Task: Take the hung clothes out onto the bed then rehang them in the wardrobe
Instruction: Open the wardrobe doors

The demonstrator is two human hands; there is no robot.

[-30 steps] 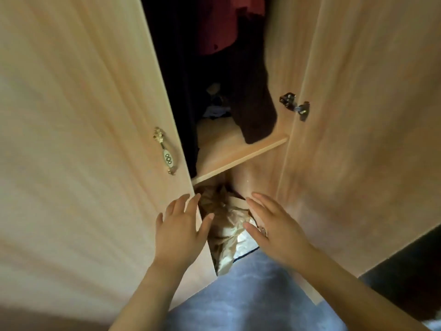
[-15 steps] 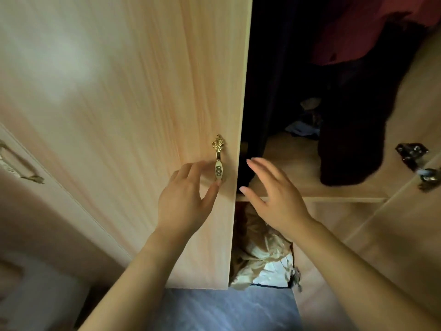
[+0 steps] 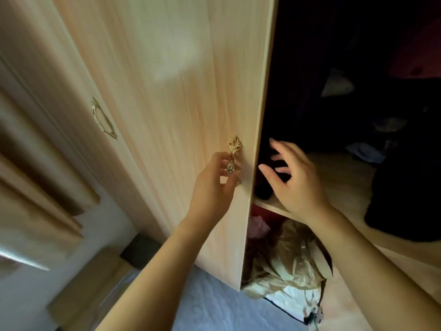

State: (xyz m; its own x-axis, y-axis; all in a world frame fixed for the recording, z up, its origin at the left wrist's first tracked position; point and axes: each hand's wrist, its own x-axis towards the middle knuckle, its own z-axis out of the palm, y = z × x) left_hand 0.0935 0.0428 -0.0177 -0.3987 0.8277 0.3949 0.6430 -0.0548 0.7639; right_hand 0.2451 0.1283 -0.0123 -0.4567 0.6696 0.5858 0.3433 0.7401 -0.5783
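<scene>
**Left hand on the handle, right hand loose at the opening**

Your left hand (image 3: 214,185) grasps the gold handle (image 3: 235,149) of the door (image 3: 167,103), with the fingers curled round the handle's lower part. Your right hand (image 3: 298,187) holds nothing. Its fingers are spread and relaxed, a little blurred, just past the door's edge and above the shelf (image 3: 269,207).

The door stands partly open, and the wardrobe (image 3: 310,80) is dark inside. The clothes (image 3: 405,187) hang in it on the right, a dark mass. You cannot tell whether its lower end touches the shelf. A red garment (image 3: 417,56) shows dimly at the upper right.

Under the shelf sits a crumpled gold bag (image 3: 286,254) with white cloth at its bottom and a pink cloth (image 3: 259,225) behind it.

Further left, a second handle (image 3: 102,118) sits on a neighbouring panel (image 3: 71,75), with a beige curtain (image 3: 35,187) beyond. At the lower left a box (image 3: 95,283) lies beside the blue carpet (image 3: 214,306).
</scene>
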